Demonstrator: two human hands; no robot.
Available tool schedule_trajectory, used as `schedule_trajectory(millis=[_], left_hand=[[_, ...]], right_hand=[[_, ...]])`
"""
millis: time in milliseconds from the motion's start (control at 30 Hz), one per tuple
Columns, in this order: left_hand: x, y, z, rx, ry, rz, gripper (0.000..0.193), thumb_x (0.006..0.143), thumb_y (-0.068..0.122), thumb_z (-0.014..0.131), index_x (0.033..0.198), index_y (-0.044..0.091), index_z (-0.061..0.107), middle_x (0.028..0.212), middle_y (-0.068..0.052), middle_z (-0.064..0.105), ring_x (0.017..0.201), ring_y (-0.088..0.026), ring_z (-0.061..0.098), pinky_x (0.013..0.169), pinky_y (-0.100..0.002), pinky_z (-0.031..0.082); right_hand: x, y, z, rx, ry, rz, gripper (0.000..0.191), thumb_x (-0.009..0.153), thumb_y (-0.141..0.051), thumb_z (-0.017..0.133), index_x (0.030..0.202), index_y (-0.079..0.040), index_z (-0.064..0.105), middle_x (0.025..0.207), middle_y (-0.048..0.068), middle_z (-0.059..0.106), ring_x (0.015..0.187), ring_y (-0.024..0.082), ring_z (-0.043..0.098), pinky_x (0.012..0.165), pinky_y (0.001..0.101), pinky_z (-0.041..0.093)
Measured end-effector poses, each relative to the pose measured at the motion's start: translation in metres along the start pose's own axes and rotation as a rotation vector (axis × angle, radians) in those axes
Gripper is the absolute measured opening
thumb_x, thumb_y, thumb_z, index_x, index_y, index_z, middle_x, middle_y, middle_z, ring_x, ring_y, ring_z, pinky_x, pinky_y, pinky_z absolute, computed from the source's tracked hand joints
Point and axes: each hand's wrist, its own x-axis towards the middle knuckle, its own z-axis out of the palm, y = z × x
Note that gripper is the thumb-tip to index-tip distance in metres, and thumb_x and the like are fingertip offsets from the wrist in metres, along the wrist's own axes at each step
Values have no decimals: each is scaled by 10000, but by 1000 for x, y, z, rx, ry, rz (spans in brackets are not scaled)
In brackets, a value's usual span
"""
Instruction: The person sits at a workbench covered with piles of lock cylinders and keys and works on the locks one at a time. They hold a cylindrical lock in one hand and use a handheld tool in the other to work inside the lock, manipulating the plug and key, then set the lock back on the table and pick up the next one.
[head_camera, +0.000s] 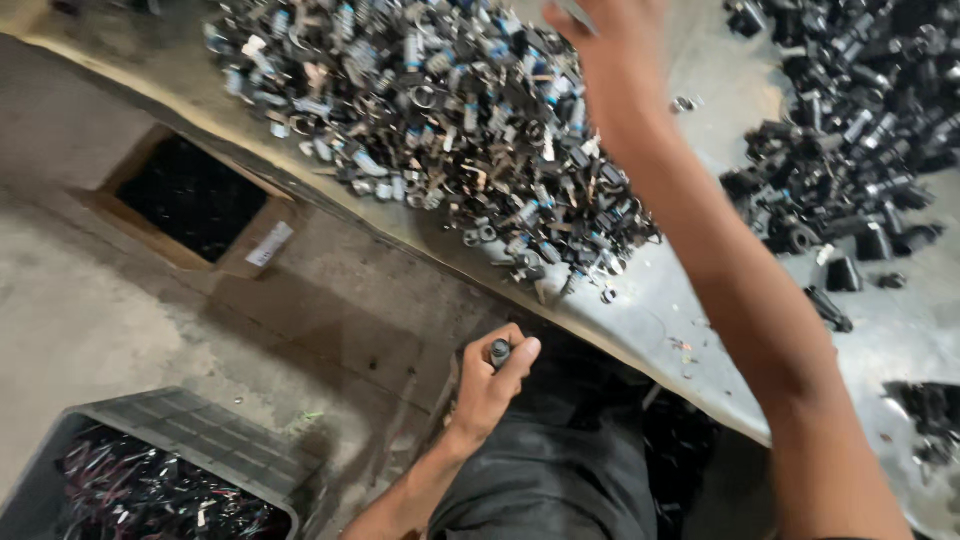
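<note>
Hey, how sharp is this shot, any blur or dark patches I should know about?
Head view: the raised right hand is motion-blurred and cut off at the top edge; the left hand, gripping a small dark cylinder, is fairly sharp; the metal parts pile glints; the cardboard box interior is too dark to read.

A single head-worn camera looks steeply down and forward from close above the person's lap, tilted, taking in the desk edge running diagonally, the concrete floor at left, both forearms near the lens.
</note>
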Motion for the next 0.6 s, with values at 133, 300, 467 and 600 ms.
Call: schedule_trajectory(millis=[133, 300, 467, 600], left_hand=[[6, -5, 1, 21, 58, 43, 352, 976, 244, 673, 684, 109, 529, 621, 71, 482, 526, -8, 414, 473, -224, 320], [22, 2, -1, 25, 213, 123, 271, 974, 219, 666, 749, 100, 574, 669, 71, 512, 549, -5, 428, 480, -217, 327], [29, 24, 2, -143, 299, 127, 196, 983, 197, 659, 843, 64, 623, 678, 80, 481, 551, 0, 388, 476, -207, 281], [20, 22, 46, 136, 121, 107, 188, 983, 177, 669, 864, 31, 661, 710, 63, 535, 585, -21, 421, 514, -221, 309]], right_hand=[[-111, -81, -89, 476, -80, 227, 237, 1129, -125, 530, 1350, -56, 476, 1189, 93, 562, 1082, 194, 596, 945, 390, 535], [-229, -138, -144, 12, 122, 221, 267, 1069, -109, 530, 1307, 4, 482, 1064, 127, 583, 933, 199, 631, 848, 376, 570], [-317, -121, -170, -10, 521, 316, 297, 1031, -31, 530, 1325, -22, 488, 1178, 132, 610, 1024, 200, 624, 922, 378, 596], [-380, -109, -178, -216, 803, 386, 321, 1049, 76, 557, 1358, -4, 527, 1249, 131, 630, 1108, 188, 631, 998, 353, 582]])
